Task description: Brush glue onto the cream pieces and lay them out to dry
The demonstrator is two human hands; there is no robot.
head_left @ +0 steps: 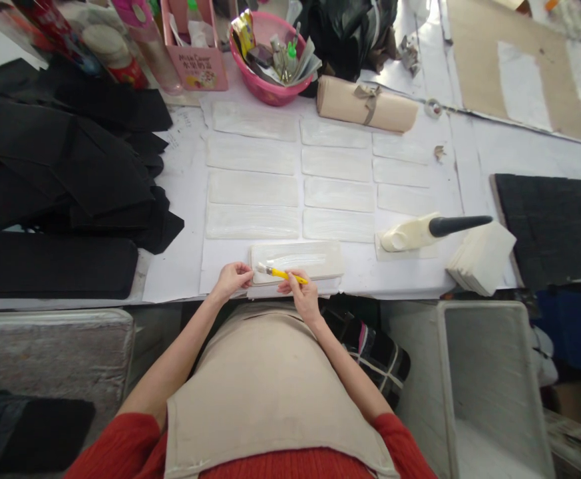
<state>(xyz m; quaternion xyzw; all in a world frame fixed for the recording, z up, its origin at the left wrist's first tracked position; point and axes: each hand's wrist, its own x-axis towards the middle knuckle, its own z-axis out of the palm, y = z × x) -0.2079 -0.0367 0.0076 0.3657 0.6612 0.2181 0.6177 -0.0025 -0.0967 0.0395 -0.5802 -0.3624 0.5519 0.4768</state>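
My right hand (300, 295) is closed around a yellow-handled brush (284, 273). Its bristle end points left, over the near left part of a pale rectangular piece (315, 256) that tops a small stack at the table's front edge. Wet white streaks run along that top piece. At the stack's left end, my left hand (233, 278) has thumb and fingertips pinched together by the corner; whether they grip it is hard to see. Beyond lie rows of similar pale strips (253, 188), coated with a whitish film.
Right of the strips lies a cream-coloured bottle (410, 233) with a black nozzle. Beside it is a stack of white pieces (484, 256). Black fabric pieces (60, 159) cover the left side. A pink basin (275, 90) and a rolled beige bundle (340, 100) are at the back.
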